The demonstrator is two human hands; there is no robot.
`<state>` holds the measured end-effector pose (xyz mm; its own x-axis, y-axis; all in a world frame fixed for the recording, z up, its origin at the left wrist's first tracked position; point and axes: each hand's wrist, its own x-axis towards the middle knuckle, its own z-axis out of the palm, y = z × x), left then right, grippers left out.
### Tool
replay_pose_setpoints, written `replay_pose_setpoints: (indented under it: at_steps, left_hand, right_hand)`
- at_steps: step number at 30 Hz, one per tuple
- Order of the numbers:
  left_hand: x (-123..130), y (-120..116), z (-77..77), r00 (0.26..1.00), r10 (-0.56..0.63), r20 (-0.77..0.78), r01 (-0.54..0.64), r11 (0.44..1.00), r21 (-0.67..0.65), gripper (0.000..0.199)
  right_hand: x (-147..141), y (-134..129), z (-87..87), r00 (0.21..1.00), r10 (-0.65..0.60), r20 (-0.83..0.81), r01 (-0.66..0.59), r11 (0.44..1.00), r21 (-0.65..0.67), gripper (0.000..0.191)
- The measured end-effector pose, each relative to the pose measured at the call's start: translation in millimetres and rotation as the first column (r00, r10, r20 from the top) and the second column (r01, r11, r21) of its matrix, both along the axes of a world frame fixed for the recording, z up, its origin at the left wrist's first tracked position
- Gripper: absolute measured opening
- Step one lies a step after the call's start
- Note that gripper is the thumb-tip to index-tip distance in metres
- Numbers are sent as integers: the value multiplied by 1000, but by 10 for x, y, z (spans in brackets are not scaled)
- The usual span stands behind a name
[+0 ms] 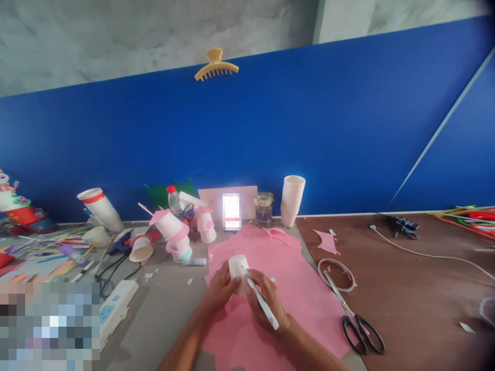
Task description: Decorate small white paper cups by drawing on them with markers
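A white paper cup [237, 266] is upside down or tilted over the pink paper, gripped at its left side by my left hand [222, 288]. My right hand [267, 299] is closed round a white pen [263, 305], its tip against the cup's side. Large sheets of pink paper [278, 278] lie under both hands. Further back, a lit phone [231, 212], its screen blurred out, stands against a pale pink board [211, 196]. Whether the pen has left a mark is too small to tell.
Scissors [353, 319] and a tape roll [336, 275] lie to the right. Stacked paper cups [293, 201] and a glass jar [264, 208] stand behind. Decorated cups [170, 226], a glue gun [120, 243] and a power strip [118, 309] are on the left.
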<state>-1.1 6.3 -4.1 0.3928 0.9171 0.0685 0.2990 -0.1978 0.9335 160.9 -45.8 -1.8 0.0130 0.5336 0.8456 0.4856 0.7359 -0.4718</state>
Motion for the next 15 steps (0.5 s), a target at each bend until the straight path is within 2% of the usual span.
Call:
replay_pose_setpoints:
  at_steps: [9, 15]
  left_hand:
    - [4, -18, 43, 998, -42, 45, 43, 999, -16, 43]
    - [-5, -8, 29, 999, -33, 9, 33, 999, -2, 43]
  right_hand:
    - [1, 27, 32, 1000, 21, 11, -20, 1000, -15, 18]
    - [-5, 35, 39, 1000, 29, 0, -29, 999, -21, 18]
